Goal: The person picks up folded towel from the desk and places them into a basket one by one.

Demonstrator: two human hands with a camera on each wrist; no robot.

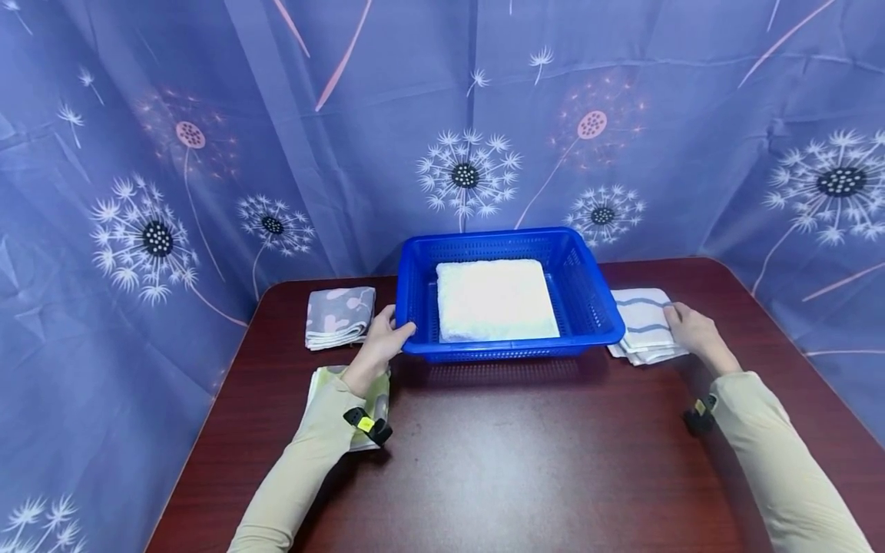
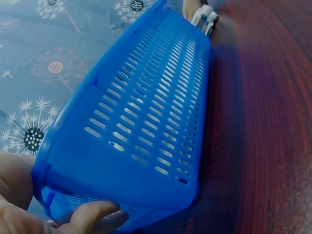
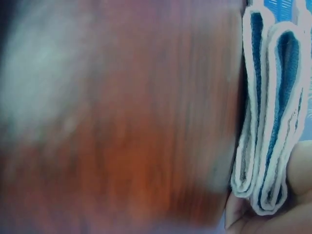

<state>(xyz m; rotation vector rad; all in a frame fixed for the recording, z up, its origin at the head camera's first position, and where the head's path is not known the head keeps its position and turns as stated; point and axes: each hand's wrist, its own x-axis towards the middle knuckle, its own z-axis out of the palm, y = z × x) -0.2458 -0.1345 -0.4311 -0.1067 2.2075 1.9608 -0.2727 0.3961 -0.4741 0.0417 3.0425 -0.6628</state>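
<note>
Left grip [image 1: 387, 338]: bare hand clasped on the near left corner of a blue perforated basket [image 1: 508, 346], thumb over the rim, fingers along the outer wall. Right grip [image 1: 694, 330]: pinching the right edge of a folded striped towel [image 1: 643, 319], white with wavy grey-blue bands; the right wrist view shows the hand around the folded end, with blue lining between white layers.

Striped towel lies just right of the basket, its left edge partly behind the basket's near right corner from above; cannot tell whether the two touch. Basket spans most of the space between the hands. Inside it, a folded white towel [image 1: 496, 299], flat, well apart from both hands.

Just left of the left hand: a folded grey towel [image 1: 340, 315] with pale pink and white shapes. Below that, a yellow-green towel [image 1: 379, 395], partly hidden beneath the left forearm.

Beige sleeves [image 1: 297, 476] on both arms, dark band [image 1: 369, 426] at the left wrist. All over a reddish-brown tabletop [image 1: 518, 445]. Behind, a blue-violet curtain [image 1: 380, 153] printed with dandelions.
</note>
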